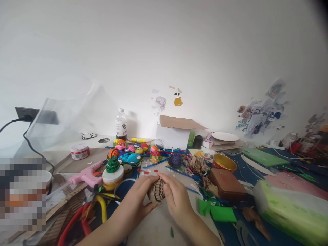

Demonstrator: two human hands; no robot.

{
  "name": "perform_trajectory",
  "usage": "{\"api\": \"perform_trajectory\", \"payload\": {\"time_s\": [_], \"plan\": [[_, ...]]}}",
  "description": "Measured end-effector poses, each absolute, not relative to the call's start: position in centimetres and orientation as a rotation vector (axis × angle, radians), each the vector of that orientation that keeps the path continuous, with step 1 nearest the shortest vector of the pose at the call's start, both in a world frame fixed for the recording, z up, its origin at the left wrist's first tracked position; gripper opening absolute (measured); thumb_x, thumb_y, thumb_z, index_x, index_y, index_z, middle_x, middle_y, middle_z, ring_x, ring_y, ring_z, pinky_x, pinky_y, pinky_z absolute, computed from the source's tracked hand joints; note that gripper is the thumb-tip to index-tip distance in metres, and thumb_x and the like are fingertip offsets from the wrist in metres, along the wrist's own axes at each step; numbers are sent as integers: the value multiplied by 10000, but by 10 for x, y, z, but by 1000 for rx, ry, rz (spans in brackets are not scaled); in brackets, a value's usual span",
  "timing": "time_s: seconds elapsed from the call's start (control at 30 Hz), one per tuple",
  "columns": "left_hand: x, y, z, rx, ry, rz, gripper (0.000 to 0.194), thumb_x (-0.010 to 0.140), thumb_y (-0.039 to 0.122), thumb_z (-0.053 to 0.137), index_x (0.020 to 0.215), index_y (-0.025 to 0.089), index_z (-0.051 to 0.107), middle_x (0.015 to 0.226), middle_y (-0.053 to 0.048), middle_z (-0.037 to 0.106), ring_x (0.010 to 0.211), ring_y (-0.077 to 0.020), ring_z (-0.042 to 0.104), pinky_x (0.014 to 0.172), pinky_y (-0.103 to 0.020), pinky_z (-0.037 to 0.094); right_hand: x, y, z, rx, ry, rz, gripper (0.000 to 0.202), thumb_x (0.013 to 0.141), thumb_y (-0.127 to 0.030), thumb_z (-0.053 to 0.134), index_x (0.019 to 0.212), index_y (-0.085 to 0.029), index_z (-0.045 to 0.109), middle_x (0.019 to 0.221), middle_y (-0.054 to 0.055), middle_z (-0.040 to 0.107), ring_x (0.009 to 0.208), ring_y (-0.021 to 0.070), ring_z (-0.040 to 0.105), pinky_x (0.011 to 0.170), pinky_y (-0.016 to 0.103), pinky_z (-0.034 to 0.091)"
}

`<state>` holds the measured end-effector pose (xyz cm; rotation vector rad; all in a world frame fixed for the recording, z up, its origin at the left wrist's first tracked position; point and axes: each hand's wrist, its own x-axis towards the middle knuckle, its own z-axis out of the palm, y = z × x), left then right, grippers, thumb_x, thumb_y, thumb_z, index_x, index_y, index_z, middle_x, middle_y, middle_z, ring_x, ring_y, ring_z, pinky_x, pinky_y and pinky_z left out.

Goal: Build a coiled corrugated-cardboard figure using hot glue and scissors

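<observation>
Between my two hands is a small rounded piece of brown corrugated cardboard, its ridged layers facing up. My left hand curls round its left side, thumb at the lower edge. From the right, my right hand closes on it, with fingers meeting the left ones near the top. Part of the piece is hidden under the fingers. Both hands are over a pale work board. Beyond them lie a coiled dark purple paper disc and colourful corrugated paper shapes.
At left are a pink glue gun, a white-lidded tub topped by a green paper cone, and red-and-yellow-handled tools. At right stand a brown box, a gold tin and a green tissue pack. A bottle stands behind.
</observation>
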<state>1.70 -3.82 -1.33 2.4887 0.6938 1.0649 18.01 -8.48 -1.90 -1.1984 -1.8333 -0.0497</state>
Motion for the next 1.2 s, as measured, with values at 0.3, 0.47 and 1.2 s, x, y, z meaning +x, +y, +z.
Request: {"api": "perform_trajectory", "payload": {"time_s": [0.3, 0.47, 1.2], "plan": [[18, -40, -15, 2522, 744, 1218, 414, 741, 162, 611, 1128, 239, 487, 1054, -80, 606, 981, -238, 588, 823, -366, 509, 180, -88, -19, -1206, -1884, -161, 404, 929, -318, 324, 1268, -158, 474, 959, 110, 679, 857, 235, 638, 730, 362, 523], [18, -41, -17, 2534, 763, 1297, 396, 731, 179, 619, 1105, 230, 501, 1042, -86, 616, 964, -240, 603, 811, -356, 522, 179, -88, -21, -1213, -1865, -163, 406, 925, -306, 336, 1289, -177, 462, 906, 104, 680, 809, 235, 635, 693, 363, 523], [14, -36, -16, 2324, 752, 1199, 618, 731, 327, 664, 1289, 232, 416, 1246, -128, 570, 1124, -281, 547, 918, -414, 475, 178, -87, -15, -1201, -1627, 114, 322, 922, -275, 384, 1152, -200, 595, 1085, 93, 672, 999, 219, 627, 826, 343, 524]]}}
